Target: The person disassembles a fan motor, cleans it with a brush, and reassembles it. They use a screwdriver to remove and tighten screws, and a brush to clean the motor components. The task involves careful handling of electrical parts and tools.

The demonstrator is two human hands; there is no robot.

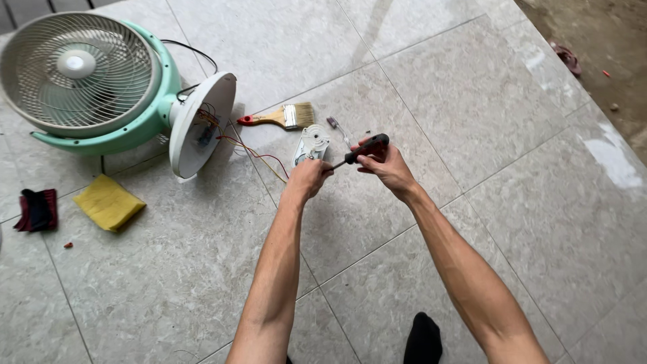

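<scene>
Screwdriver (360, 152) gripped by handle in closed right hand (387, 167); shaft slanted down-left, tip met by pinched left hand (309, 178). White motor part (311, 143) on tiled floor (472, 101), just beyond left hand, wired to fan base (199, 125).

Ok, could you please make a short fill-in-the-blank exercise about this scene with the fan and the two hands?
1. The right hand grips the black handle of a ____.
2. The yellow cloth lies on the tiled ____.
3. The fan has a body of pale ____ colour.
4. The paintbrush has a ____ handle tip.

Missing words: screwdriver; floor; green; red
</scene>
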